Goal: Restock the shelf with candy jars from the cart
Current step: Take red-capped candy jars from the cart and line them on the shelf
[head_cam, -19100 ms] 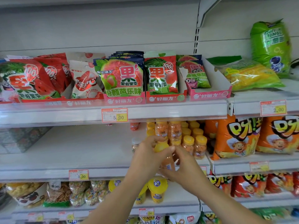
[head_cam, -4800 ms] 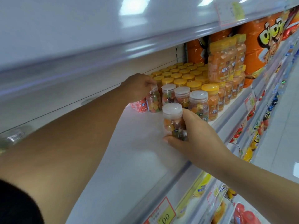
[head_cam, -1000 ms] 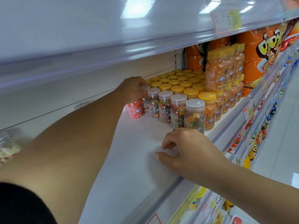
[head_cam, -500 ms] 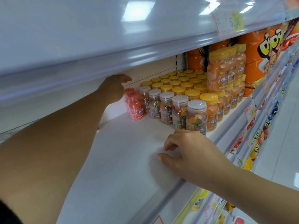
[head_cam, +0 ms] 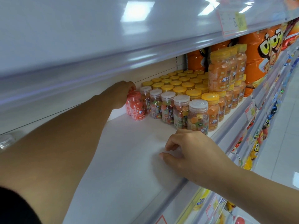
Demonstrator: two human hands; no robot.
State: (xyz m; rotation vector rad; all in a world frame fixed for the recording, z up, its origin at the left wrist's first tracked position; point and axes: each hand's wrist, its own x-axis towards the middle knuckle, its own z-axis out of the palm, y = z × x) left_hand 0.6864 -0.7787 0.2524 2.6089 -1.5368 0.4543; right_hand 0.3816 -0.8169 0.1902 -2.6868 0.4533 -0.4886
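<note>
**Red jar nudged into line at the back of the shelf**

The red jar (head_cam: 137,108) stands upright on the shelf (head_cam: 129,156), far in and at the left end of the jar block, touching or all but touching the farthest of the clear-lid jars (head_cam: 168,107). Its body and lid are red, it is packed with red sweets, and it wears a label with white print. A second one seems to stand just behind it. The left hand (head_cam: 119,94) reaches deep under the upper shelf (head_cam: 97,38) and curls its fingers (head_cam: 131,87) over the jar's lid (the thumb is hidden, so how firm the hold is I cannot tell). That top hold probably serves to seat the jar square against its neighbours and start a new column.

The clear-lid jars run in a diagonal row from far left to near right, showing mixed-colour sweets, the nearest by the shelf lip. To their right the yellow-lid jars (head_cam: 210,110) fill the shelf in tight rows, with more stacked on top, which likely sets the pattern to follow.

The right hand (head_cam: 192,152) rests on the bare shelf near the front edge, fingers loosely curled and holding nothing, probably as a brace for the long reach. The hands are well apart. Orange snack bags (head_cam: 267,50) stand far right. The cart is out of view.
</note>
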